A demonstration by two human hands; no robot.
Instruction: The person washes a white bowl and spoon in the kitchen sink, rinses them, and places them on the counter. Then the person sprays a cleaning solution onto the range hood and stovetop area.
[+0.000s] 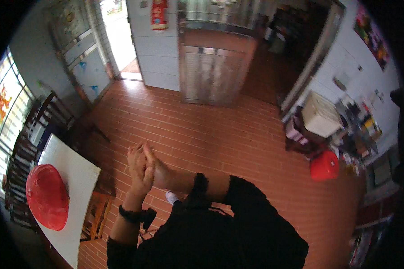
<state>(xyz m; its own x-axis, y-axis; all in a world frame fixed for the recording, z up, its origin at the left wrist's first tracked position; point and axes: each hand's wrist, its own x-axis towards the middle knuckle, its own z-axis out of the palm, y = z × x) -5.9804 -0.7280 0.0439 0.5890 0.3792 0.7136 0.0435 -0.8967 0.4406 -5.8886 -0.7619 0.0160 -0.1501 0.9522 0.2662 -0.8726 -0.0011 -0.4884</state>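
Black sleeves (251,195) lead to the left hand (141,174) and right hand (162,175), pressed together right of the bench (71,157), fingers loosely extended, nothing visibly held. On the bench, the red dome (48,197) looks light, thin-walled, slick; its rim seems the surest hold.

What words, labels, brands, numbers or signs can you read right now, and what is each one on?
None can be read.
Red wall hanging: pale marks, too small and blurred to read.
Clutter by the white box: too small and blurred to tell.
Red dome: no lettering seen.
Left hand and right hand: no lettering seen.
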